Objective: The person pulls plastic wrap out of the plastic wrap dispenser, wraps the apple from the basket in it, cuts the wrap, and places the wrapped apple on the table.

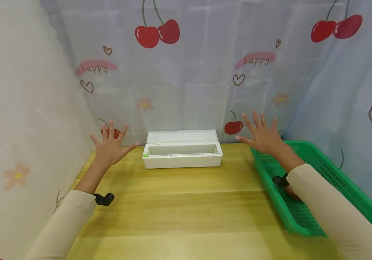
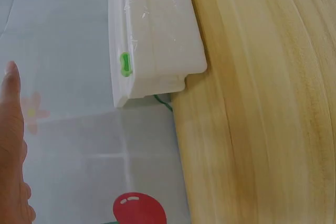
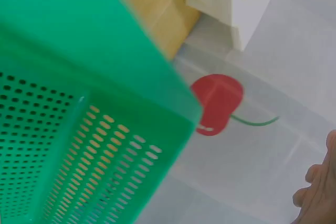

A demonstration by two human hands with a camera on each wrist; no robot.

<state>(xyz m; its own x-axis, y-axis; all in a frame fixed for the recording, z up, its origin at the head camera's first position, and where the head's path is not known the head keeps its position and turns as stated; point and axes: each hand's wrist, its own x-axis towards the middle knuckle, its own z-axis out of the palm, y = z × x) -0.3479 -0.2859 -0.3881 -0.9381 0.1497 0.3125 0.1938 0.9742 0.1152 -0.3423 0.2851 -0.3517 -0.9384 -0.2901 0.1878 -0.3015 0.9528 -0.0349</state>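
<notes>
Both hands are raised with fingers spread and hold nothing. In the head view my left hand [image 1: 108,148] is up left of a long white box [image 1: 183,161], apart from it. The box's lid [image 1: 182,136] stands tilted back, and the trough inside shows. A small green tab [image 1: 145,155] marks its left front corner. My right hand [image 1: 264,137] hovers over the far left end of a green perforated basket [image 1: 333,162]. Inside that basket a reddish-brown rounded thing [image 1: 291,194] is mostly hidden by the right sleeve. The left wrist view shows the box's end with its green tab [image 2: 125,64].
A wooden table [image 1: 173,209] lies under everything. Pale curtains [image 1: 189,79] printed with cherries, hearts and the word happy enclose it at the back and both sides. Black wrist cameras sit at the left cuff [image 1: 104,199] and the right cuff [image 1: 281,181].
</notes>
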